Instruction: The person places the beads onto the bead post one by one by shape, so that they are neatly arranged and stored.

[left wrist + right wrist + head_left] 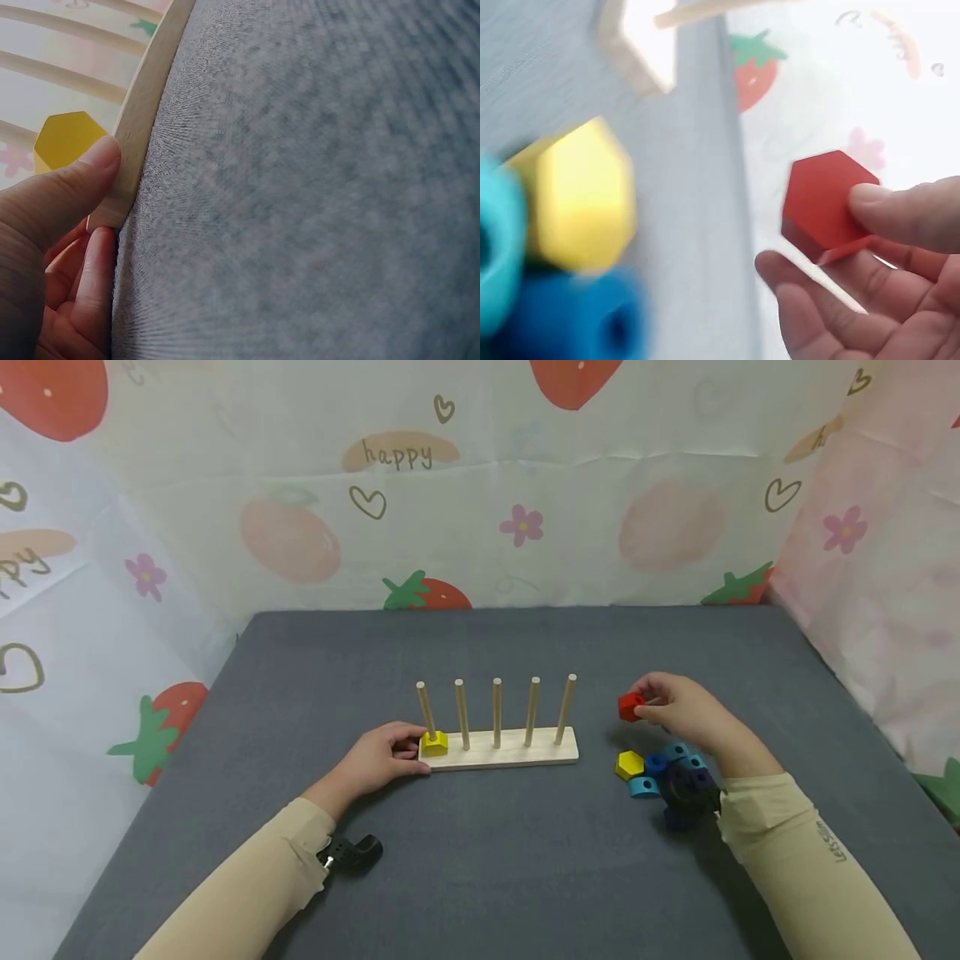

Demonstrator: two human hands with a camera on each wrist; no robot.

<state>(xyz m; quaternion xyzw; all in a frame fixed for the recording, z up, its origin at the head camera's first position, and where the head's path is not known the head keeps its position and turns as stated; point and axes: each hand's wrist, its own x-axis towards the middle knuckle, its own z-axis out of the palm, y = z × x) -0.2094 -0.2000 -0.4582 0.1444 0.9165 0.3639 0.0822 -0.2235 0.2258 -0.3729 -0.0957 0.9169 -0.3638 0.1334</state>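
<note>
A pale wooden base (502, 752) with several upright pegs stands mid-table. One yellow hexagonal block (434, 744) sits on it, around the leftmost peg. My left hand (378, 758) grips the left end of the base; in the left wrist view the thumb (101, 157) lies over its edge, near the yellow block. My right hand (686, 710) pinches a red hexagonal block (829, 199) between thumb and fingers, raised above the table to the right of the base. The other pegs carry nothing.
Below the right hand lie several loose blocks: a yellow hexagon (629, 765), a light blue arch (643, 787) and a blue block (656, 765), with darker ones partly hidden by the wrist camera. Printed cloth (570, 527) hangs behind the grey table (495, 860).
</note>
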